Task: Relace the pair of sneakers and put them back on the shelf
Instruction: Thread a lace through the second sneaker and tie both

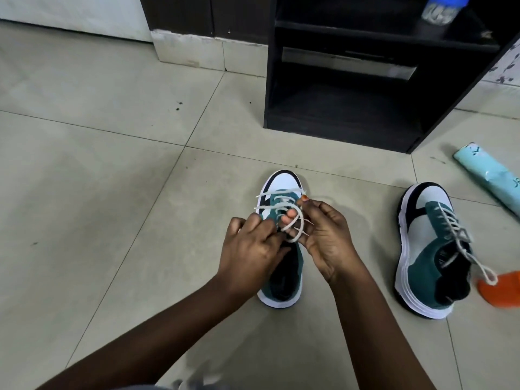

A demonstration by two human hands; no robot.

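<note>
— Where are the two sneakers?

— Both stand on the tiled floor [112, 136], in front of the dark shelf unit [351, 102]. The near sneaker [284, 285] sits upright between the person's forearms, toe pointing toward the shelf. The second sneaker [422, 263] lies well apart to the right, leaning a little onto its side, its grey lace threaded and one loop trailing over an orange object [503, 288].

— And the hands?

— The left hand [250, 251] is over the tongue of the near sneaker, its fingers curled down onto the white lace [295, 220] near the eyelets. The right hand [326, 235] pinches the same lace, which loops around its fingers above the shoe. Loose lace ends stick out to the left across the toe.

— Anything else nearby?

— A pale blue roll [489, 175] lies on the floor to the right of the shelf unit, beyond the second sneaker.
</note>
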